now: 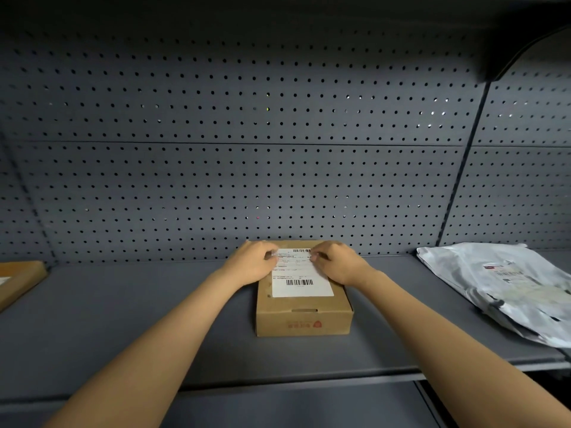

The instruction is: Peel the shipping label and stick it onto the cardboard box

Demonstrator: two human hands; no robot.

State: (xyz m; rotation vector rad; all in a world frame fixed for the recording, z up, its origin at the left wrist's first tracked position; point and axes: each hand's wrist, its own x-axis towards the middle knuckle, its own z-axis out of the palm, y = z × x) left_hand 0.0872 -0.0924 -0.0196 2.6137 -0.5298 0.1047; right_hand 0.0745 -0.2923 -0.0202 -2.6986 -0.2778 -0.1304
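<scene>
Left hand and right hand, fingers curled, press shipping label flat onto cardboard box, likely seating adhesive.

A crumpled silver mailer bag (labelled) lies right on a grey shelf; left edge, apparently another carton; pegboard behind.

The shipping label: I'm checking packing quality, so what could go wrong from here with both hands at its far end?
1. The shipping label looks slightly skewed on the cardboard box; pressing now may fix it crooked.
2. The left hand and right hand work only the far end, so the near part could trap wrinkles or bubbles.
3. Fingers sit close to the top barcode; rubbing might smudge it.
</scene>
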